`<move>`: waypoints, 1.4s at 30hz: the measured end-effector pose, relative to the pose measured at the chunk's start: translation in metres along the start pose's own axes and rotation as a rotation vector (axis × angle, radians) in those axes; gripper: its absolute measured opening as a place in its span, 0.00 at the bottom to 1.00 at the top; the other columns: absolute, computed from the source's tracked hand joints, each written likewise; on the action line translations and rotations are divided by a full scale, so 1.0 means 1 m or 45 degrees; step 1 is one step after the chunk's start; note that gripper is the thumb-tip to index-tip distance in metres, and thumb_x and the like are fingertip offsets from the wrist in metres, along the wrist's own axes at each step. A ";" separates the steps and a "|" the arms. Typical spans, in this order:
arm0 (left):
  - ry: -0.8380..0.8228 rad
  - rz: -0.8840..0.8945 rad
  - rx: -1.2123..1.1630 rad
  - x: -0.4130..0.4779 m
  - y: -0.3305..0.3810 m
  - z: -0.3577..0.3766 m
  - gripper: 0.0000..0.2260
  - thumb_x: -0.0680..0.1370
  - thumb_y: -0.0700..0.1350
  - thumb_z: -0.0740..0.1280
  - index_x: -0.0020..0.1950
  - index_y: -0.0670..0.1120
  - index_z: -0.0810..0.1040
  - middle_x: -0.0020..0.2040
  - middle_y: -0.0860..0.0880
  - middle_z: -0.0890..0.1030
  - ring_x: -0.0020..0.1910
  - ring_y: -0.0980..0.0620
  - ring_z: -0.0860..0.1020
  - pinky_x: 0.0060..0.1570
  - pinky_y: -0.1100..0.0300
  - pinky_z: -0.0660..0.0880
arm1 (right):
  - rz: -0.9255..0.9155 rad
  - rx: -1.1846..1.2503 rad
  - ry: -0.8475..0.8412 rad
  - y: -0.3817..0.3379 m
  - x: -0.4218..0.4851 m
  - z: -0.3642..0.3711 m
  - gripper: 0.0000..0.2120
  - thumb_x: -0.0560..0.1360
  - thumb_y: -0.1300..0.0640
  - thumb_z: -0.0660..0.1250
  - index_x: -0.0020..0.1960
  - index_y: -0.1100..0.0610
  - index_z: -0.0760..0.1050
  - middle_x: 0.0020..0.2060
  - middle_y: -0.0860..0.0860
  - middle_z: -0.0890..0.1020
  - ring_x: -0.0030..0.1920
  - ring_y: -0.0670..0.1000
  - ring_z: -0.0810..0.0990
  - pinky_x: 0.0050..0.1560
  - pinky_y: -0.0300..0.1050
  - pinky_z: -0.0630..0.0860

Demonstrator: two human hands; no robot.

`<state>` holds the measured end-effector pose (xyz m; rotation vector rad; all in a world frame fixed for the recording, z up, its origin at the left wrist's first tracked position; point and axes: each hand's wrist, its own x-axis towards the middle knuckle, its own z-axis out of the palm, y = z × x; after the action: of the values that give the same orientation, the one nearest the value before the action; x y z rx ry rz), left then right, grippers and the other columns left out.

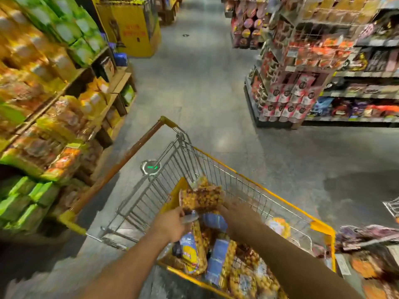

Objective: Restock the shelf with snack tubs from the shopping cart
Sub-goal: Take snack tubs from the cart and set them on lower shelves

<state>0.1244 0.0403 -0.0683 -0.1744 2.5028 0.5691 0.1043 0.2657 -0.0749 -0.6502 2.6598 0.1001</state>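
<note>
A wire shopping cart (pixel 216 167) with yellow trim stands in the aisle below me, holding several clear snack tubs (pixel 226 262) with blue and yellow labels. Above the cart both hands hold one snack tub (pixel 203 198) of brown and golden pieces. My left hand (pixel 170 225) grips its lidded near end. My right hand (pixel 239 216) holds its right side. The wooden shelf (pixel 71 83) on the left is packed with orange, yellow and green snack packs.
A second shelving unit (pixel 302 98) with hanging packets stands across the aisle on the right. A yellow display bin (pixel 131 29) sits far down the aisle. Grey floor (pixel 205 93) runs open ahead of the cart. Another rack (pixel 371 251) is close at the right edge.
</note>
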 end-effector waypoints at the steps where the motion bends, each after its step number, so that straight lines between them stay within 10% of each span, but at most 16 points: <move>1: -0.024 -0.026 -0.019 0.010 -0.009 0.006 0.11 0.73 0.57 0.68 0.48 0.52 0.72 0.51 0.47 0.81 0.51 0.45 0.79 0.39 0.59 0.67 | 0.015 0.021 -0.019 -0.002 0.010 0.010 0.27 0.72 0.55 0.71 0.69 0.52 0.65 0.67 0.53 0.70 0.66 0.58 0.72 0.54 0.53 0.77; 11: -0.302 -0.192 -0.103 0.112 -0.057 0.039 0.19 0.73 0.50 0.68 0.62 0.46 0.73 0.56 0.46 0.78 0.55 0.46 0.78 0.48 0.54 0.76 | 0.325 0.147 -0.369 -0.024 0.063 0.082 0.30 0.75 0.59 0.60 0.76 0.54 0.58 0.71 0.55 0.67 0.72 0.60 0.65 0.63 0.55 0.73; 17: -0.203 -0.100 -0.027 0.164 -0.060 0.036 0.24 0.72 0.50 0.69 0.68 0.50 0.69 0.63 0.46 0.71 0.61 0.45 0.74 0.57 0.52 0.75 | 0.459 0.318 -0.176 -0.019 0.102 0.091 0.21 0.67 0.56 0.67 0.60 0.55 0.76 0.54 0.53 0.78 0.54 0.60 0.81 0.44 0.50 0.79; 25: -0.321 0.064 0.120 0.216 -0.052 0.052 0.13 0.75 0.51 0.66 0.57 0.50 0.72 0.55 0.49 0.77 0.52 0.48 0.77 0.53 0.51 0.78 | 0.663 0.232 -0.395 0.021 0.116 0.130 0.39 0.74 0.53 0.71 0.78 0.55 0.55 0.78 0.54 0.59 0.79 0.59 0.56 0.74 0.55 0.64; 29: -0.504 0.038 0.114 0.217 -0.063 0.082 0.24 0.74 0.58 0.64 0.68 0.50 0.70 0.65 0.46 0.72 0.62 0.44 0.74 0.61 0.48 0.74 | 0.667 0.158 -0.423 0.030 0.132 0.152 0.43 0.75 0.54 0.69 0.81 0.56 0.47 0.80 0.56 0.52 0.81 0.63 0.46 0.78 0.59 0.52; 34: -0.657 -0.120 0.040 0.211 -0.065 0.107 0.43 0.65 0.74 0.63 0.75 0.55 0.60 0.73 0.46 0.63 0.70 0.40 0.66 0.66 0.48 0.68 | 0.678 0.128 -0.442 0.030 0.150 0.165 0.41 0.76 0.53 0.67 0.81 0.58 0.48 0.78 0.58 0.58 0.79 0.65 0.53 0.73 0.58 0.62; 42: -0.502 -0.305 0.059 0.197 -0.052 0.122 0.52 0.66 0.73 0.65 0.79 0.48 0.46 0.76 0.41 0.59 0.72 0.37 0.61 0.65 0.47 0.67 | 0.730 0.217 -0.392 0.019 0.137 0.148 0.35 0.72 0.51 0.71 0.73 0.56 0.61 0.67 0.55 0.70 0.68 0.60 0.68 0.60 0.56 0.70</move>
<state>0.0336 0.0464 -0.2874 -0.3073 2.0740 0.4012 0.0383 0.2482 -0.2654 0.1830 2.4353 0.1180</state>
